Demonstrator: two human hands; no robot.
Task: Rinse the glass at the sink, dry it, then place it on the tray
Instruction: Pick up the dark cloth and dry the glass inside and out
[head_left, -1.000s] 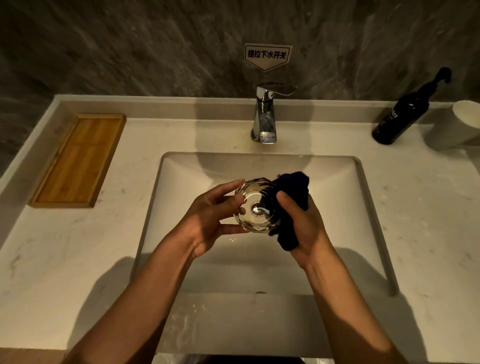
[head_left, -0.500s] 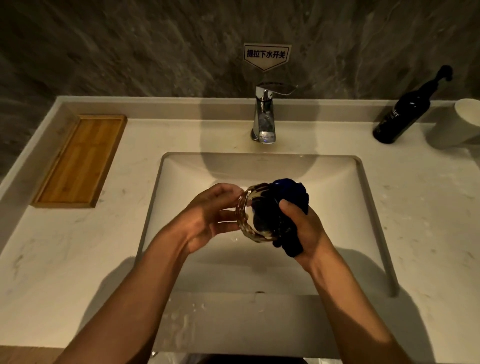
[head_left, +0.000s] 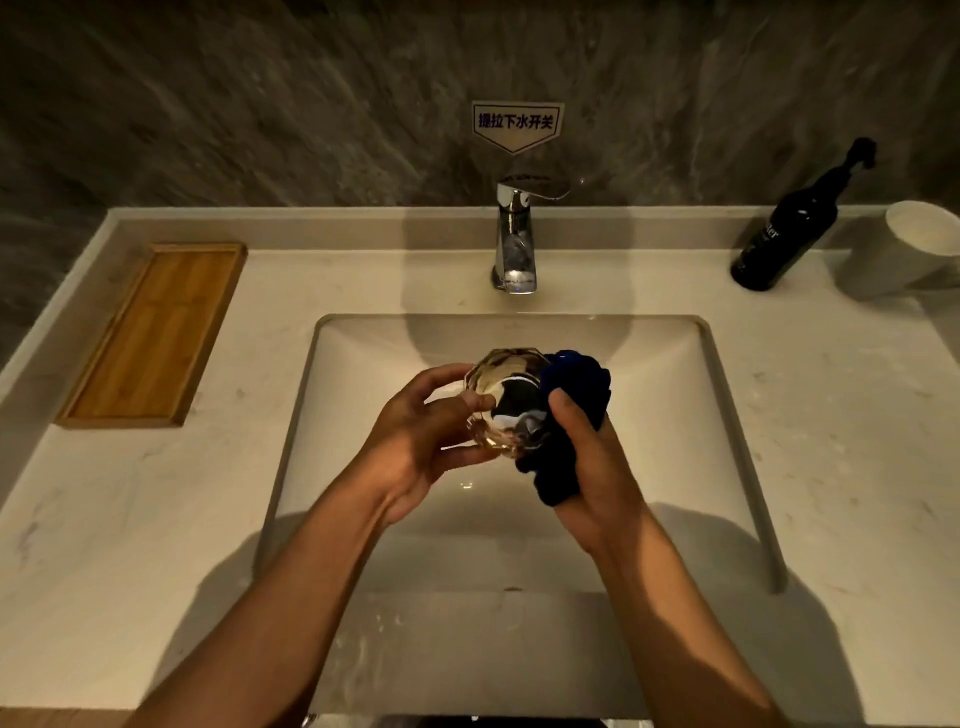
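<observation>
A clear faceted glass (head_left: 501, 387) lies on its side over the sink basin (head_left: 675, 405), gripped by my left hand (head_left: 421, 441) with fingers around its base and wall. My right hand (head_left: 592, 467) holds a dark blue cloth (head_left: 574, 384) bunched against the glass's right side, and part of the cloth shows through the glass. A wooden tray (head_left: 150, 338) with nothing on it lies on the counter at the far left. No water runs from the chrome faucet (head_left: 514, 239) behind the basin.
A dark bottle (head_left: 789, 228) leans near the back right, beside a white cup (head_left: 904, 249). The pale stone counter (head_left: 831, 441) surrounds the basin, with a raised ledge along the wall. A small sign (head_left: 517, 124) hangs above the faucet. Water drops lie on the basin's front slope.
The glass has turned in my left hand: its base faced me a second ago, now it lies more sideways. The cloth pressed further against and into the glass. Both hands stayed over the basin.
</observation>
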